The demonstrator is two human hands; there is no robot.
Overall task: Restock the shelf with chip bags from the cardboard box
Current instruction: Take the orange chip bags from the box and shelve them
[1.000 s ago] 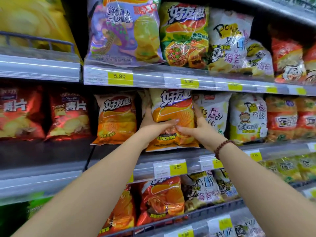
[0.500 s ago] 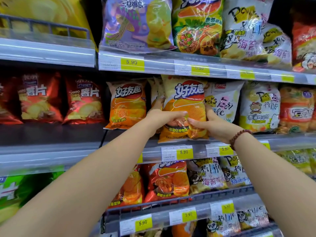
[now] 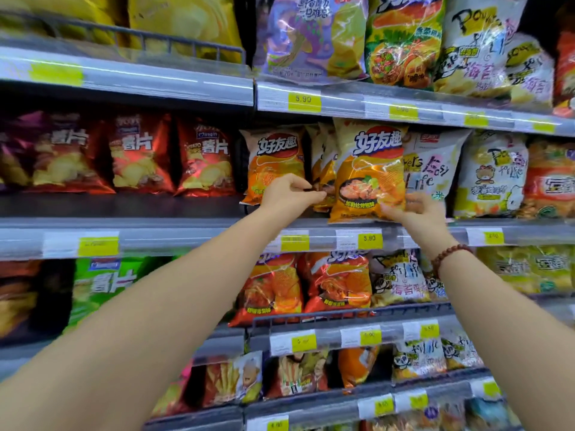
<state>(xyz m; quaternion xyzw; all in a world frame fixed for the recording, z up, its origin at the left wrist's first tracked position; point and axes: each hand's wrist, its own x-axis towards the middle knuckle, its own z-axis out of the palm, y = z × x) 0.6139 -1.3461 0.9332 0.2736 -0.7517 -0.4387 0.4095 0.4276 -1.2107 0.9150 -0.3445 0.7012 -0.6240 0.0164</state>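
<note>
An orange chip bag (image 3: 368,169) stands upright at the front of the middle shelf (image 3: 199,236). My right hand (image 3: 415,213) grips its lower right corner. More bags of the same kind (image 3: 323,157) stand behind it, a little to the left. My left hand (image 3: 289,194) is off the front bag, fingers curled, and pinches the lower edge of one of those rear bags. Another orange bag (image 3: 273,163) stands just left of my left hand. The cardboard box is out of view.
Red chip bags (image 3: 140,157) fill the middle shelf's left part and white bags (image 3: 432,163) stand right of the orange ones. The shelf above (image 3: 342,98) and the wire-fronted shelves below (image 3: 342,315) are packed with more bags. Yellow price tags line each shelf edge.
The orange bag has settled upright on the shelf. My left hand left its front and moved to the bags behind; my right hand slid down to its lower right corner. The view tilted down.
</note>
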